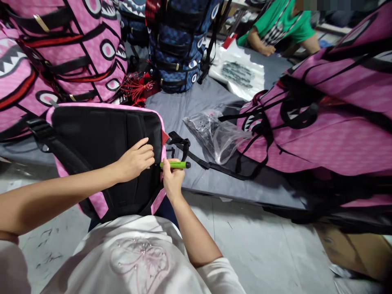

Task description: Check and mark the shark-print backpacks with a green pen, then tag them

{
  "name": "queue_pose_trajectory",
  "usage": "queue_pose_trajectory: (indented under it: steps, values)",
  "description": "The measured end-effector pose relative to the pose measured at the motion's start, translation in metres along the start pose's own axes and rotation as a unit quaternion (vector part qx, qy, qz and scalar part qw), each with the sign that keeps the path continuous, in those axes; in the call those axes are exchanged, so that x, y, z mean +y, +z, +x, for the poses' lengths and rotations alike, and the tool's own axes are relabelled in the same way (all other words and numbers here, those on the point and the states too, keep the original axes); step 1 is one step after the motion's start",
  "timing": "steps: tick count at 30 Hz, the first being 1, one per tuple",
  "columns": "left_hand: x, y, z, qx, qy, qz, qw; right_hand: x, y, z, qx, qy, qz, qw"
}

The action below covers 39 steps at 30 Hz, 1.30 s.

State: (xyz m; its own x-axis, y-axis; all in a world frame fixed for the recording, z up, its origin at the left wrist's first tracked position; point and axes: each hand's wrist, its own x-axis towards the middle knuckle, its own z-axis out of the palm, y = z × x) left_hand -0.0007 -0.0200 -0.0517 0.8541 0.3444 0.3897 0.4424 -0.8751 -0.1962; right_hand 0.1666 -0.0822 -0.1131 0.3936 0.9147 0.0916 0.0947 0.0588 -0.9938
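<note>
A black-backed backpack with pink edging leans against the table edge in front of me, its back panel towards me. My left hand rests on the panel near its right side, fingers stretched out on the black cloth. Close beside it, my right hand grips a green marker at the bag's right edge. The marker's black end points right; its other end is hidden by my fingers. A small red tag shows at the bag's edge above, and a black strap trails right over the table.
Pink shark-face backpacks stand at left, with dark blue ones behind. More pink bags fill the right. A clear plastic bag, red cords and white packaging lie on the grey-covered table. A person in green sits across.
</note>
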Motion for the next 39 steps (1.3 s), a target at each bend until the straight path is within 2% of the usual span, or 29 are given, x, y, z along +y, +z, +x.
queue_pose_trajectory:
  steps: [10,20,22,24,28,30,33,35,36,39]
  values:
    - [0.000,-0.001,0.001,-0.017,0.000,0.008,1.000,0.002,-0.003,-0.005,-0.007,0.010,0.038,0.999]
    - [0.006,-0.015,0.003,-0.031,-0.007,0.002,1.000,-0.001,-0.005,-0.011,-0.019,0.001,0.051,0.999]
    - [0.008,-0.024,0.006,-0.031,-0.001,0.013,0.999,-0.008,-0.007,-0.012,-0.034,-0.006,0.064,0.997]
    - [0.012,-0.041,0.006,-0.032,0.011,0.041,0.999,-0.020,-0.013,-0.016,-0.057,-0.024,0.076,0.995]
    - [0.026,-0.100,-0.008,-0.033,0.013,0.102,0.994,-0.052,-0.028,-0.032,-0.086,-0.062,0.116,0.988]
    - [0.036,-0.133,-0.018,-0.033,-0.008,0.133,0.991,-0.069,-0.036,-0.040,-0.110,-0.132,0.130,0.977]
    - [0.051,-0.167,-0.023,-0.007,-0.055,0.165,0.985,-0.096,-0.046,-0.037,-0.134,-0.306,0.081,0.939]
    - [0.059,-0.172,-0.016,0.032,-0.082,0.170,0.982,-0.113,-0.054,-0.024,-0.140,-0.377,0.047,0.914]
    - [0.062,-0.170,-0.010,0.049,-0.096,0.165,0.980,-0.121,-0.059,-0.016,-0.149,-0.389,0.041,0.908]
    - [0.065,-0.149,0.017,0.066,-0.157,0.128,0.977,-0.141,-0.078,0.009,-0.187,-0.378,0.024,0.907]
